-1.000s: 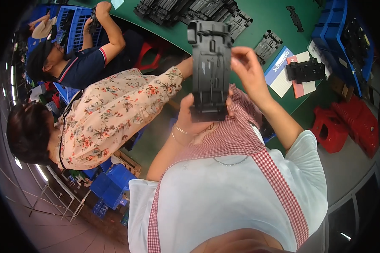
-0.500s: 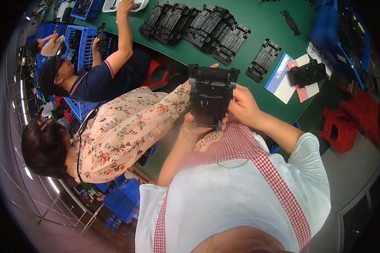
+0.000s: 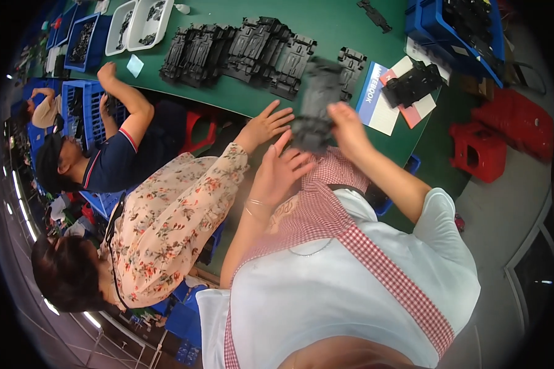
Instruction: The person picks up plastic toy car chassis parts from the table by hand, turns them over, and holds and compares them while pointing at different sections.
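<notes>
My right hand [image 3: 351, 132] grips the right edge of a black plastic chassis [image 3: 316, 107], which is smeared by motion and held over the table's front edge. To its left, my left hand [image 3: 277, 173] is open with fingers spread, and its fingertips are close to the chassis's lower end; I cannot tell if they touch. Just above my left hand, the open hand [image 3: 264, 128] of the co-worker in the floral blouse reaches in from the left. Behind the held part, another chassis [image 3: 353, 66] lies on the table, partly hidden.
Stacked black chassis [image 3: 249, 52] cover the table's [image 3: 326, 18] middle. At right are notebooks [image 3: 375, 101] with a chassis [image 3: 412, 85] on top, a blue bin [image 3: 421, 21] and red stools [image 3: 477, 150]. White trays [image 3: 157, 27] hold small parts; another person [image 3: 114, 144] sits farther left.
My left hand has let go of the chassis and opened. My right hand has carried the chassis right, turning it. The floral-sleeved hand has come off it too. The whole view has shifted.
</notes>
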A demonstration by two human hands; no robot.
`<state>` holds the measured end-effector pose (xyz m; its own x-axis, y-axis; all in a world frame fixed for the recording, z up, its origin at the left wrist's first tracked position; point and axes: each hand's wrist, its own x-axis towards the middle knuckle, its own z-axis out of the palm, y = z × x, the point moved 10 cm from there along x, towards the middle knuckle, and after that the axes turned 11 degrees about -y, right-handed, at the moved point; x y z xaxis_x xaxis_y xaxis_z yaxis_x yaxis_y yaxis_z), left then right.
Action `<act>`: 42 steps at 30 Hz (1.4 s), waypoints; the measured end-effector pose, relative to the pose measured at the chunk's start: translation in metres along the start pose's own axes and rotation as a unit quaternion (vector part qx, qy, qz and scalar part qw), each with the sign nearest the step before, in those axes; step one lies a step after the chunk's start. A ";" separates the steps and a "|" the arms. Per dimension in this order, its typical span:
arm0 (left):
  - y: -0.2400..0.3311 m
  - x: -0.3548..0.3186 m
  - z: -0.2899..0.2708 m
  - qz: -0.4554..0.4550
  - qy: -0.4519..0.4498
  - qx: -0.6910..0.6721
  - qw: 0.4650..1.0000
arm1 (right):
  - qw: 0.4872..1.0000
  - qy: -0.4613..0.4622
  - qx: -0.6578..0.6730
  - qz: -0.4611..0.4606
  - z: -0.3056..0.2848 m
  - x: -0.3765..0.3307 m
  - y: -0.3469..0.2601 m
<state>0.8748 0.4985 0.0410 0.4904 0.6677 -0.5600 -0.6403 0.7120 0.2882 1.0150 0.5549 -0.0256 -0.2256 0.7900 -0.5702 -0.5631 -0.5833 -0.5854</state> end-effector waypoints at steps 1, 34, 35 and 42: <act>-0.001 0.002 0.001 -0.003 -0.004 -0.002 1.000 | 0.989 0.063 -0.131 -0.035 -0.051 0.008 -0.009; 0.001 -0.009 -0.007 0.042 0.072 0.042 0.996 | 0.889 0.034 -0.417 -0.185 -0.032 0.138 -0.037; 0.001 -0.009 -0.006 0.047 0.074 0.044 0.995 | 0.898 0.005 -0.396 -0.194 -0.012 0.156 -0.025; -0.003 -0.026 -0.012 0.074 0.097 0.046 0.992 | 0.906 0.026 -0.422 -0.002 0.062 0.242 0.003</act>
<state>0.8568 0.4767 0.0460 0.2671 0.7178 -0.6429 -0.6355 0.6328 0.4424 0.9088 0.7558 -0.1295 -0.1747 0.7954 -0.5803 0.2501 -0.5342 -0.8075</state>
